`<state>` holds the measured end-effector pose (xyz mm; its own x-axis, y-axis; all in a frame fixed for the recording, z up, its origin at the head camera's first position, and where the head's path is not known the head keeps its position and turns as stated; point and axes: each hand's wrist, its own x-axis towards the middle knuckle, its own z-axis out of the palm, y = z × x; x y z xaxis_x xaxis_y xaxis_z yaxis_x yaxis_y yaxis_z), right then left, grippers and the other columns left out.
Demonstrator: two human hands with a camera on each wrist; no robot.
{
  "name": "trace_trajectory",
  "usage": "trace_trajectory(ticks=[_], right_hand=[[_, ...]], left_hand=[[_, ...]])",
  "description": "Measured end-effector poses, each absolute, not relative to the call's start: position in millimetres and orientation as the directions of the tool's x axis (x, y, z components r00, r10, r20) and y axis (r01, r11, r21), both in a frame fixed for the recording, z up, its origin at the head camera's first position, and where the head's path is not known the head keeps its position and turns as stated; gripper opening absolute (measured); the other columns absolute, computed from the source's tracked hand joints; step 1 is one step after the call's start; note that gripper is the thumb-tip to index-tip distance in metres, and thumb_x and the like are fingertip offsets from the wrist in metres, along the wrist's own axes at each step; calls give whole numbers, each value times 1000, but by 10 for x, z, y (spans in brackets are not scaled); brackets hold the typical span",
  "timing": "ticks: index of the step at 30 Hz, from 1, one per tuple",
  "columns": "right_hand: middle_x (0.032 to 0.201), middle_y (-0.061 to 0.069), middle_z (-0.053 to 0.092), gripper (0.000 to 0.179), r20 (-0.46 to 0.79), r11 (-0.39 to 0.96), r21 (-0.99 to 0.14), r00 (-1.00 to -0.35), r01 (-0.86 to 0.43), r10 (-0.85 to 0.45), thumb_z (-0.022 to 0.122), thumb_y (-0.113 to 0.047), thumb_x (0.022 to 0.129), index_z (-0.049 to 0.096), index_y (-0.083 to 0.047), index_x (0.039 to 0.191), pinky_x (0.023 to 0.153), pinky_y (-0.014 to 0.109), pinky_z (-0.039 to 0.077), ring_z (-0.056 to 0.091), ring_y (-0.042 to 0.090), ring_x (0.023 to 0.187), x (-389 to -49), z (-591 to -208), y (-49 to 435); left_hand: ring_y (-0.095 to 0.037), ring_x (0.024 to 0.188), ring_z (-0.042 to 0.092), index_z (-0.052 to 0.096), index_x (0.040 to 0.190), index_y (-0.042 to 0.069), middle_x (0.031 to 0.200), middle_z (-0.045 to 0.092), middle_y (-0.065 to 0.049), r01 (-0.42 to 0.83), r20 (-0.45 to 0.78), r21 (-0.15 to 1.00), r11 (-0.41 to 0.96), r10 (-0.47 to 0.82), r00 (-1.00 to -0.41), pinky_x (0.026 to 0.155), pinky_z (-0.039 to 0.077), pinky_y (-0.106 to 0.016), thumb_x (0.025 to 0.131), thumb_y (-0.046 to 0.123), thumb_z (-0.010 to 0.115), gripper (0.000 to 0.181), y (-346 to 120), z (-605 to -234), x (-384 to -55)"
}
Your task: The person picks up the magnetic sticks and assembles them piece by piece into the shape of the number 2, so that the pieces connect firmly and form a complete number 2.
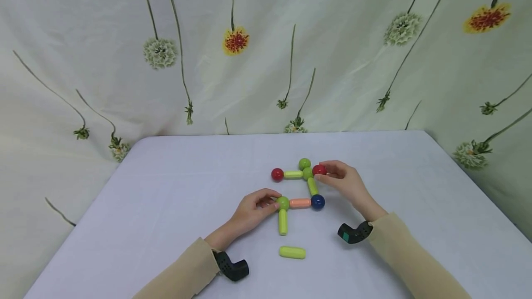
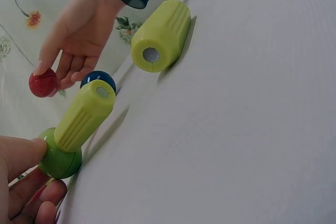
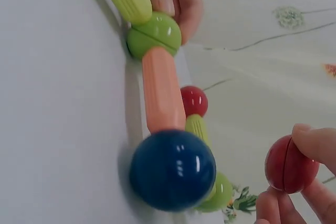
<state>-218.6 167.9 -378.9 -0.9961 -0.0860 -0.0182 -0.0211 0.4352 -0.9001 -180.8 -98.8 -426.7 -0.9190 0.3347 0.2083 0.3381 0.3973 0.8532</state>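
Note:
My left hand (image 1: 254, 209) pinches a green ball (image 1: 283, 203) between thumb and fingers. That ball joins a yellow-green rod (image 1: 283, 223) pointing toward me and an orange rod (image 1: 300, 203) that leads to a blue ball (image 1: 317, 202). From the blue ball another yellow-green rod (image 1: 312, 186) runs back to a second green ball (image 1: 307, 173). My right hand (image 1: 347, 182) holds a red ball (image 3: 291, 164) by thumb and fingertips, off the table in the right wrist view. In the head view it appears beside the second green ball; whether they touch, I cannot tell.
A further red ball (image 1: 277, 174) ends a yellow-green rod (image 1: 293, 175) on the left of the figure. One more green ball (image 1: 305, 164) sits at its far end. Nearer me, a loose yellow-green rod (image 1: 292, 252) lies on the white-covered table (image 1: 178, 188). Flowered cloth (image 1: 266, 82) hangs behind.

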Motion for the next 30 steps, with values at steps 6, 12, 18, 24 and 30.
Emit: trace_trajectory(ticks=[6, 12, 18, 24, 30], right_hand=[[113, 6, 62, 48, 19, 419, -905, -993, -65, -113, 74, -35, 80, 59, -13, 120, 78, 30, 49, 57, 22, 98, -1971, -3782, 1575], [107, 5, 65, 41, 70, 377, -916, -981, -134, -179, 75, -26, 80, 60, -9, 115, 76, 28, 50, 60, 20, 93, -1752, -3797, 1485], [102, 8, 65, 40, 100, 308, -932, -953, -191, -287, 76, -16, 79, 59, -3, 112, 73, 25, 51, 61, 20, 88, -1597, -3850, 1406], [106, 10, 63, 37, 84, 286, -934, -910, -214, -406, 75, -12, 79, 57, -1, 109, 77, 25, 51, 60, 22, 93, -1551, -3945, 1359], [113, 11, 60, 38, 35, 257, -949, -876, -180, -482, 75, -11, 79, 54, -1, 109, 78, 27, 50, 59, 21, 95, -1533, -4046, 1344]], left_hand=[[-14, 84, 56, 66, 108, 15, 96, 64, 4, 336, 211, 856, 392, 330, -920, 75, 46, -27, 89, 20, 65, 20, -990, -4255, -1800], [-14, 83, 55, 66, 108, 16, 96, 64, 4, 331, 204, 856, 398, 329, -922, 74, 45, -27, 89, 20, 65, 20, -987, -4251, -1795], [-14, 84, 55, 66, 109, 16, 96, 63, 4, 332, 203, 853, 402, 331, -921, 75, 45, -28, 89, 20, 64, 20, -989, -4246, -1797], [-14, 85, 56, 65, 109, 16, 96, 63, 4, 331, 201, 855, 399, 334, -921, 75, 46, -28, 89, 21, 64, 20, -990, -4249, -1799], [-14, 86, 56, 65, 109, 15, 96, 64, 4, 338, 210, 856, 392, 335, -919, 76, 46, -27, 89, 21, 65, 20, -990, -4260, -1794]])
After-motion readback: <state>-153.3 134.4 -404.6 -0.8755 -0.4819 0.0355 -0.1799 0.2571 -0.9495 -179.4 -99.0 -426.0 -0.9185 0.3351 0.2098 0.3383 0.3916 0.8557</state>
